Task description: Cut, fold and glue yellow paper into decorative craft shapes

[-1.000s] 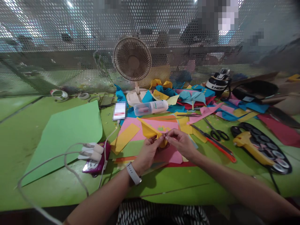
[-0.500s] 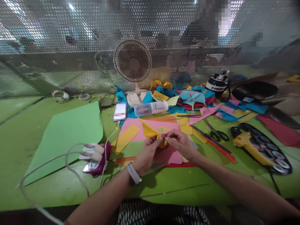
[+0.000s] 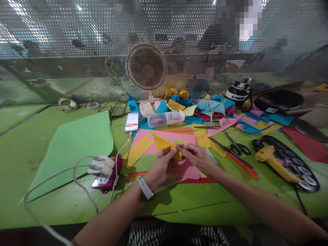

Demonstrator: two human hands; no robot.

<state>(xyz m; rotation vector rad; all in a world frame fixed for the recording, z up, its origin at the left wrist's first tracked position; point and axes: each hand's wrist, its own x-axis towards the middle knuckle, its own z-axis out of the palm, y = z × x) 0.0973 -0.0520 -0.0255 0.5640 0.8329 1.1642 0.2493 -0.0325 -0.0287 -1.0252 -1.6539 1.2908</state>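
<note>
Yellow folded paper [image 3: 162, 141] is held up between my two hands, its pointed end sticking out to the upper left. My left hand [image 3: 164, 164] is closed on it, thumb and fingers pinching near its right end. The fingertips of my right hand [image 3: 197, 157] pinch at the same end, close to my left thumb; whatever small part lies between them is hidden. Beneath my hands lies a stack of coloured sheets, with a pink sheet [image 3: 188, 169] on top. A yellow strip [image 3: 138, 150] rests on the stack to the left.
A utility knife [image 3: 243, 162], black scissors [image 3: 238, 147] and a yellow glue gun [image 3: 278, 164] lie at the right. A clear bottle [image 3: 166, 118] and a fan [image 3: 147, 70] stand behind. At the left are a phone [image 3: 132, 122], white plugs [image 3: 102, 165] with cables and a green sheet [image 3: 77, 147].
The yellow paper has tilted slightly in my hands, and my right fingers have shifted a little. Otherwise the scene has moved only slightly with the camera.
</note>
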